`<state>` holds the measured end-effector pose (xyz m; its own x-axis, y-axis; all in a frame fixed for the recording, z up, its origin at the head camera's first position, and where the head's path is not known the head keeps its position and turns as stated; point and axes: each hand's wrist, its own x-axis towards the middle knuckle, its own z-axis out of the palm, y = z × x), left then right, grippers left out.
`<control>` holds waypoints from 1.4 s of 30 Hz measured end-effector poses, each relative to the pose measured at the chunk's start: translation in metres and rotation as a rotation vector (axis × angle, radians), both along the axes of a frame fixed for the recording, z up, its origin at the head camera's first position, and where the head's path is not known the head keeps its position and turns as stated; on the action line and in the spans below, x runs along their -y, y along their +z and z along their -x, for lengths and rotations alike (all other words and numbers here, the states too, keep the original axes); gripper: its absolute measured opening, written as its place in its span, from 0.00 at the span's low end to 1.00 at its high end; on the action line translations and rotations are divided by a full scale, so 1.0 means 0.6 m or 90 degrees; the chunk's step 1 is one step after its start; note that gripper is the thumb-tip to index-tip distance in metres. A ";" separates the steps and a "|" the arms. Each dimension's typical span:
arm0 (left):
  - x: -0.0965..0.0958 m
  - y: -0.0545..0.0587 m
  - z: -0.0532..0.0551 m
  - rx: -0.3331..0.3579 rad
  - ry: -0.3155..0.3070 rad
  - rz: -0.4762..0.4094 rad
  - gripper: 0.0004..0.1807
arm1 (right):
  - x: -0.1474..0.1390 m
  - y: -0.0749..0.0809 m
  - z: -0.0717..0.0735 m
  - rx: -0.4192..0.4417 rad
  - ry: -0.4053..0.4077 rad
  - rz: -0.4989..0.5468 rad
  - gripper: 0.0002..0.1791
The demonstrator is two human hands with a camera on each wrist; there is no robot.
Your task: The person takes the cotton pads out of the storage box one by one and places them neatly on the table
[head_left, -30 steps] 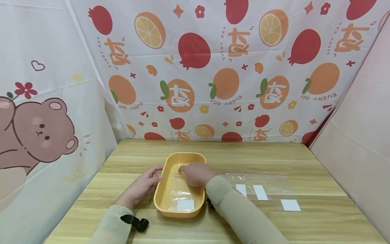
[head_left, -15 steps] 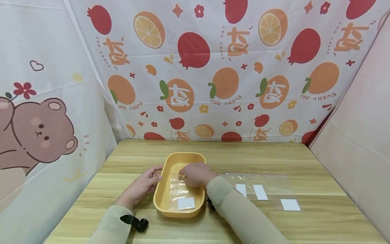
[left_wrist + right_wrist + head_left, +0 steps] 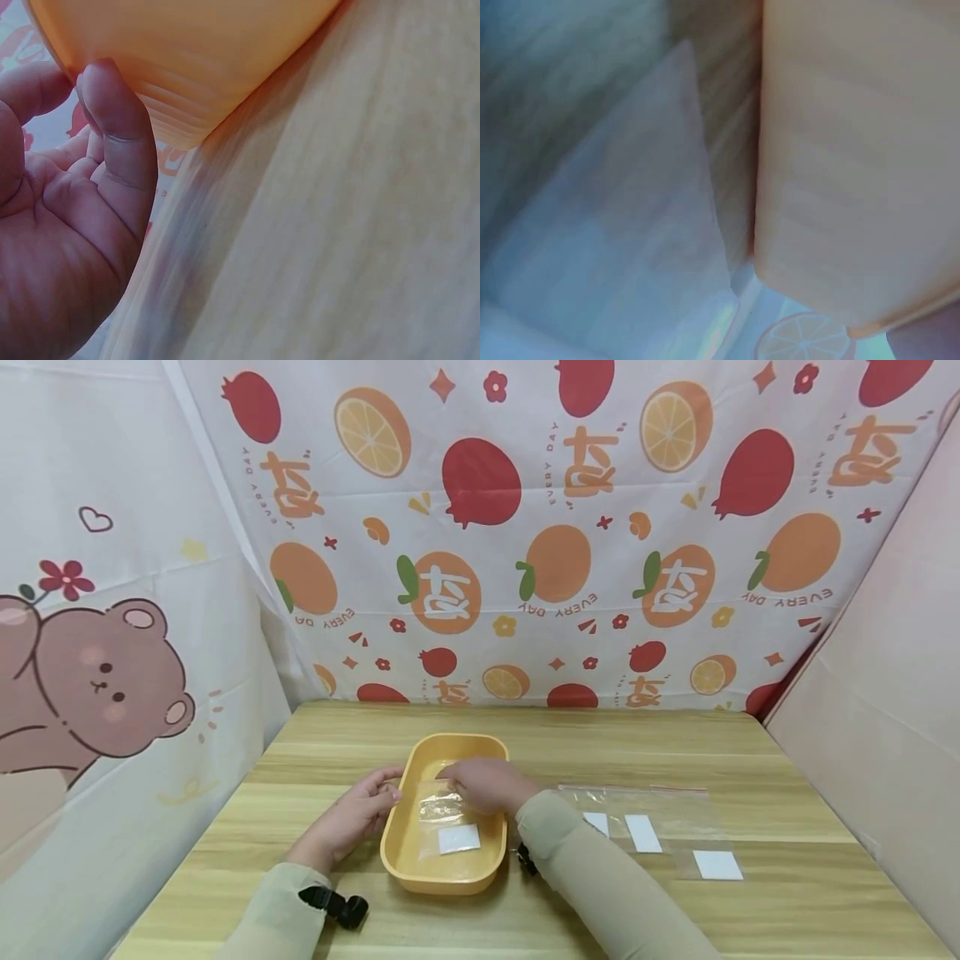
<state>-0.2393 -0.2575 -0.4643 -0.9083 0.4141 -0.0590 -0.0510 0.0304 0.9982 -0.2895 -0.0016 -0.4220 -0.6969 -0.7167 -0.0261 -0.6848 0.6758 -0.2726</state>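
Observation:
A yellow plastic tray [image 3: 408,884] sits on the wooden table. At its left side my left hand [image 3: 356,818] grips the rim; in the left wrist view the thumb [image 3: 120,127] lies against the outer wall and the index finger is at the rim. Reaching over the right rim, my right hand [image 3: 487,785] pinches the upper end of a clear plastic bag [image 3: 441,810] inside the tray. A white rectangle [image 3: 459,838] shows at the bag's lower end. The right fingertips are partly hidden behind the hand.
Right of the tray lie several clear zip bags [image 3: 681,818] with white rectangles [image 3: 717,864], some overlapping, red strips along some tops. One bag [image 3: 630,217] shows beside the tray wall in the right wrist view. A fruit-printed curtain [image 3: 555,635] hangs behind the table.
The bag in the tray first shifts slightly left, then its white rectangle moves toward the tray's far end, the plastic bunching near the right hand. The left hand and tray stay put.

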 end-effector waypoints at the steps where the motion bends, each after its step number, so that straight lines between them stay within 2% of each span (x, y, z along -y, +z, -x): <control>1: 0.000 0.000 0.000 0.000 -0.003 -0.003 0.32 | -0.002 0.002 0.001 0.018 -0.006 0.019 0.20; 6: 0.001 0.000 0.001 -0.004 -0.014 -0.012 0.32 | -0.013 0.009 0.007 0.084 -0.021 0.122 0.25; 11: 0.001 0.000 0.001 -0.010 -0.018 -0.010 0.32 | -0.023 0.017 0.007 0.119 -0.004 0.160 0.26; 20: -0.001 0.004 0.000 0.001 -0.011 -0.006 0.32 | -0.042 0.054 0.000 0.300 -0.014 0.278 0.24; 25: 0.000 0.003 -0.001 -0.002 -0.012 -0.009 0.31 | -0.060 0.072 -0.001 0.369 -0.003 0.319 0.25; 34: 0.000 0.003 -0.003 -0.011 -0.009 -0.007 0.31 | -0.101 0.109 -0.011 0.425 0.019 0.352 0.25; 42: -0.001 0.004 -0.002 0.009 0.007 0.004 0.30 | -0.147 0.136 -0.017 0.426 0.024 0.389 0.24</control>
